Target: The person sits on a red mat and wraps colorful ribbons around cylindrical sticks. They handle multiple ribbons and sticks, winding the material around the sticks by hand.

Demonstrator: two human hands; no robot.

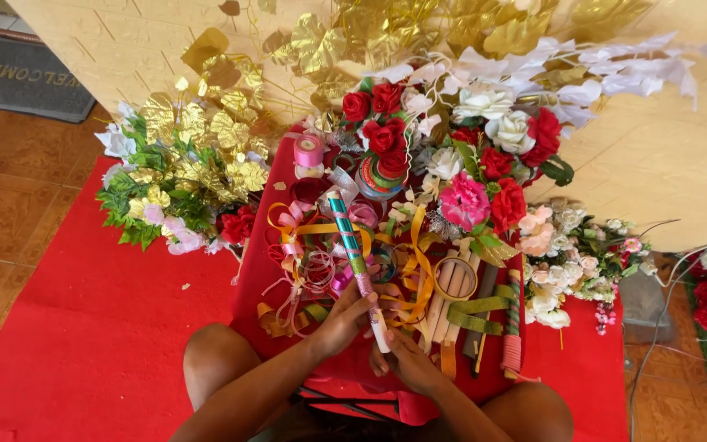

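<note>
A long thin stick (355, 254) wrapped in teal, green and pink ribbon rises from my two hands over a small table covered in red cloth (255, 270). My left hand (344, 321) grips the stick partway up. My right hand (407, 360) holds its pale lower end from below. Under the stick lie loose curls of gold, pink and green ribbon (407, 278) and several bangle rings (457, 278).
Artificial red, white and pink flowers (484, 164) crowd the table's far side, with gold leaves (206, 155) and greenery at left. A pink ribbon spool (308, 151) stands at the back. Red carpet (83, 327) covers the floor; my knees frame the table's near edge.
</note>
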